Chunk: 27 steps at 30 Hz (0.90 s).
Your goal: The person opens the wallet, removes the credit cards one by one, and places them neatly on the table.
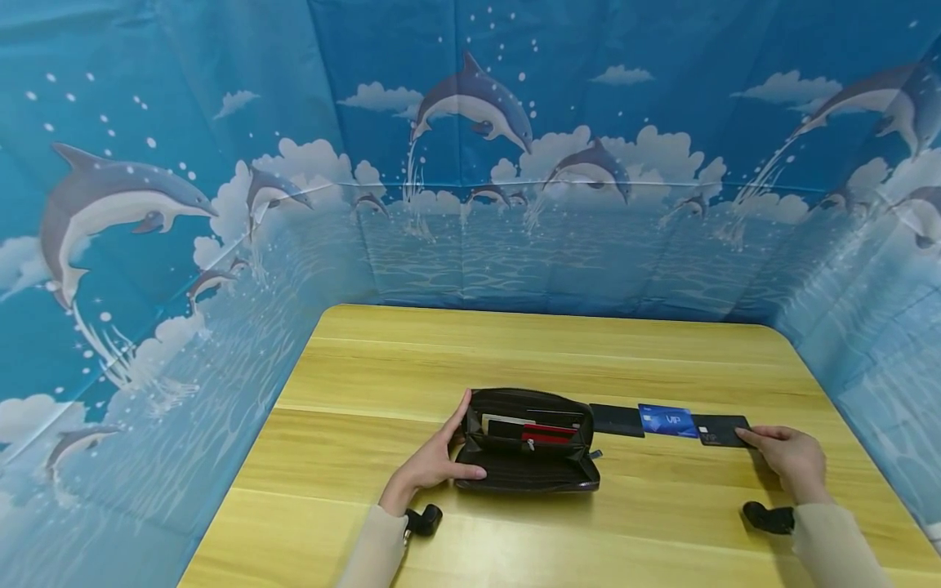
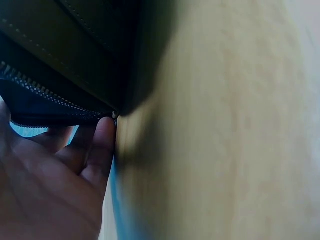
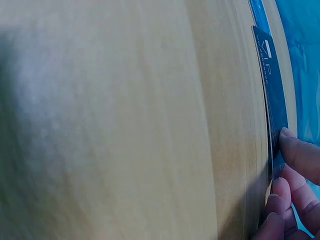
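An unzipped dark brown zip-around wallet (image 1: 525, 472) lies spread open at the middle of the table, with a red card (image 1: 550, 435) and a whitish card (image 1: 507, 419) showing in its slots. My left hand (image 1: 435, 459) holds the wallet at its left side, thumb on the lower flap and fingers along the upper edge. To the right, my right hand (image 1: 796, 459) pinches the right end of a black VIP card (image 1: 716, 431); the right wrist view shows thumb and fingertips on that card (image 3: 272, 82). Left of it lies a blue VIP card (image 1: 667, 421).
A plain black card (image 1: 619, 420) lies between the wallet and the blue card, forming a row. The wooden table (image 1: 353, 359) meets a dolphin-printed blue curtain (image 1: 456, 269) at the back and sides. Black wrist mounts (image 1: 424, 520) stick out at both cuffs.
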Tool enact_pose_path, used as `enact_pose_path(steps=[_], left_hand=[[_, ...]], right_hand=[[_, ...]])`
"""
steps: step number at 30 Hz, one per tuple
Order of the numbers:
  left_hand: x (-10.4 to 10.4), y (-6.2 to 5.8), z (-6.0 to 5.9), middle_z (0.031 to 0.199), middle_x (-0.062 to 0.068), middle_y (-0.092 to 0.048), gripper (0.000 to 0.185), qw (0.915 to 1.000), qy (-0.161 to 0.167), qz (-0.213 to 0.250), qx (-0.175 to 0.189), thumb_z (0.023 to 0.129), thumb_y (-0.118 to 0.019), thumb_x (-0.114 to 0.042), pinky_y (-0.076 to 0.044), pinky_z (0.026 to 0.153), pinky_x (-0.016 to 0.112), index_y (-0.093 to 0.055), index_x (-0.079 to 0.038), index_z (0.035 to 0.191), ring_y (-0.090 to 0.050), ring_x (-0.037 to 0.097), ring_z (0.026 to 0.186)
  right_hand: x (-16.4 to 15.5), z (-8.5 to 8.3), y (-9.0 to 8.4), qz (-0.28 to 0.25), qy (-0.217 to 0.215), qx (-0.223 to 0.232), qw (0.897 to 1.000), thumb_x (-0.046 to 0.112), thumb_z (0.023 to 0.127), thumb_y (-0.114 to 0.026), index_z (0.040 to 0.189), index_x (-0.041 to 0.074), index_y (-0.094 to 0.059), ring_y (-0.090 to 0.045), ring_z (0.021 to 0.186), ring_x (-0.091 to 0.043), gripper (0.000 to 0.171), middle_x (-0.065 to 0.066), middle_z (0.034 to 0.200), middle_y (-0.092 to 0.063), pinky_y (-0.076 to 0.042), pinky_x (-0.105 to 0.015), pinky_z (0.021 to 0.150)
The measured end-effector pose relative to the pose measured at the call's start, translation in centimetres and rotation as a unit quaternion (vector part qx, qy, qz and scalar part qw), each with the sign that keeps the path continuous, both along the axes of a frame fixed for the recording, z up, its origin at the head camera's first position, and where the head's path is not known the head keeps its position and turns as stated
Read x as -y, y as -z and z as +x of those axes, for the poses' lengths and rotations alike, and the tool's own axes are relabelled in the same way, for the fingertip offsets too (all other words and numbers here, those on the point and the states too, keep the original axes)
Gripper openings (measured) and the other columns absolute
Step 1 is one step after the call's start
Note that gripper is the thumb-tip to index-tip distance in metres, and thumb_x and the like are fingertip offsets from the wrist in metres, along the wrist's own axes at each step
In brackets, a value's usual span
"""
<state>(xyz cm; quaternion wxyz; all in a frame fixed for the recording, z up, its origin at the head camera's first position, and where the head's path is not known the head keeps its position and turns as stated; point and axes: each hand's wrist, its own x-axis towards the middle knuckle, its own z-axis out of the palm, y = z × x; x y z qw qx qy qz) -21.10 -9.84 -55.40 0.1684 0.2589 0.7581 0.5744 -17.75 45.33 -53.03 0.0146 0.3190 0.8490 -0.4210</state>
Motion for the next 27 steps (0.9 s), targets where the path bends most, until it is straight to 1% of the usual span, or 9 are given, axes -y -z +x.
enact_pose_path(steps=[4, 6, 8, 13, 16, 23, 25, 27], left_hand=[[-0.05, 0.06, 0.06, 0.157, -0.006, 0.002, 0.113, 1.0000, -0.003, 0.000, 0.006, 0.076, -0.082, -0.033, -0.026, 0.107, 0.046, 0.003, -0.045, 0.150, -0.013, 0.023, 0.140], [-0.06, 0.07, 0.05, 0.157, -0.006, 0.002, 0.113, 1.0000, -0.003, -0.001, 0.007, 0.076, -0.082, -0.032, -0.026, 0.107, 0.045, 0.003, -0.045, 0.150, -0.012, 0.023, 0.140], [-0.05, 0.09, 0.03, 0.157, -0.007, 0.002, 0.114, 1.0000, -0.004, -0.002, 0.007, 0.076, -0.082, -0.032, -0.026, 0.107, 0.045, 0.003, -0.044, 0.150, -0.012, 0.022, 0.140], [-0.02, 0.19, 0.01, 0.156, -0.007, 0.002, 0.114, 1.0000, -0.003, -0.001, 0.003, 0.076, -0.081, -0.033, -0.026, 0.106, 0.045, 0.004, -0.041, 0.151, -0.013, 0.022, 0.140], [-0.04, 0.30, -0.04, 0.157, -0.007, 0.002, 0.114, 1.0000, -0.004, -0.002, -0.001, 0.076, -0.081, -0.034, -0.027, 0.106, 0.046, 0.004, -0.039, 0.152, -0.014, 0.022, 0.140], [0.01, 0.13, -0.03, 0.156, -0.008, 0.002, 0.114, 1.0000, -0.005, -0.002, -0.003, 0.076, -0.081, -0.033, -0.027, 0.106, 0.044, 0.004, -0.038, 0.152, -0.013, 0.021, 0.140], [0.01, 0.06, -0.02, 0.156, -0.009, 0.002, 0.114, 1.0000, -0.005, -0.001, -0.003, 0.076, -0.081, -0.033, -0.027, 0.106, 0.043, 0.004, -0.037, 0.152, -0.013, 0.020, 0.140], [0.01, 0.00, 0.01, 0.156, -0.009, 0.003, 0.114, 1.0000, -0.004, -0.001, -0.002, 0.076, -0.081, -0.033, -0.027, 0.106, 0.043, 0.004, -0.037, 0.152, -0.012, 0.020, 0.140]], right_hand=[[0.06, 0.17, -0.03, 0.010, -0.004, -0.006, 1.000, 0.047, 0.083, -0.069, 0.109, -0.010, -0.062, -0.048, 0.092, -0.034, 0.063, -0.031, 0.118, -0.050, -0.038, -0.030, 0.057], [0.13, 0.29, -0.09, 0.013, -0.003, -0.011, 1.000, 0.046, 0.083, -0.069, 0.104, -0.008, -0.065, -0.047, 0.085, -0.029, 0.058, -0.028, 0.112, -0.054, -0.038, -0.030, 0.054], [0.21, 0.38, -0.13, 0.016, -0.002, -0.015, 1.000, 0.045, 0.084, -0.069, 0.101, -0.007, -0.066, -0.046, 0.081, -0.027, 0.054, -0.025, 0.108, -0.057, -0.038, -0.030, 0.052], [0.28, 0.41, -0.19, 0.032, -0.007, -0.019, 0.999, 0.045, 0.085, -0.068, 0.101, -0.008, -0.065, -0.048, 0.085, -0.028, 0.056, -0.027, 0.107, -0.057, -0.038, -0.029, 0.056], [0.27, 0.36, -0.21, 0.039, -0.008, -0.016, 0.999, 0.045, 0.085, -0.067, 0.100, -0.008, -0.066, -0.049, 0.087, -0.030, 0.055, -0.027, 0.107, -0.058, -0.037, -0.031, 0.059], [0.50, 0.32, -0.20, 0.025, -0.003, -0.013, 1.000, 0.046, 0.084, -0.068, 0.102, -0.008, -0.066, -0.048, 0.098, -0.037, 0.056, -0.030, 0.115, -0.053, -0.037, -0.032, 0.062], [0.54, 0.34, -0.19, 0.026, -0.005, -0.015, 1.000, 0.046, 0.084, -0.068, 0.101, -0.008, -0.066, -0.049, 0.097, -0.037, 0.057, -0.031, 0.114, -0.054, -0.036, -0.032, 0.062], [0.59, 0.40, -0.15, 0.030, -0.007, -0.013, 0.999, 0.047, 0.085, -0.067, 0.103, -0.007, -0.066, -0.049, 0.093, -0.034, 0.057, -0.029, 0.113, -0.055, -0.037, -0.032, 0.061]])
